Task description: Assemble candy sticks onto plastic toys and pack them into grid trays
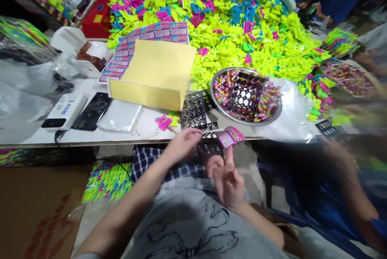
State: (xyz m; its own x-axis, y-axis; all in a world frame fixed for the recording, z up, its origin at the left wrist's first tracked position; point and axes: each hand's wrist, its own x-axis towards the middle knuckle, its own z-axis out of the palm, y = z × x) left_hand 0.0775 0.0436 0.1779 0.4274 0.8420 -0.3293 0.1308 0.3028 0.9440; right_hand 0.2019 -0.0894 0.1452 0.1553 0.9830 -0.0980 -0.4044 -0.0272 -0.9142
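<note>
My left hand is at the table's front edge, its fingers bent against the left side of a black perforated tray; whether it grips the tray is unclear. At the tray's right end is a pink and purple candy label. Just below the label my right hand is turned palm up, with one finger pointing up to the label's lower edge and the others curled apart. Another black perforated tray lies on the table behind my left hand. A metal bowl holds small colourful candy tubes and a black tray.
Yellow, pink and blue plastic pieces form a large heap at the back. Yellow sheets lie over printed label sheets. A phone, a white box and plastic bags sit left. Another person's arm is at right.
</note>
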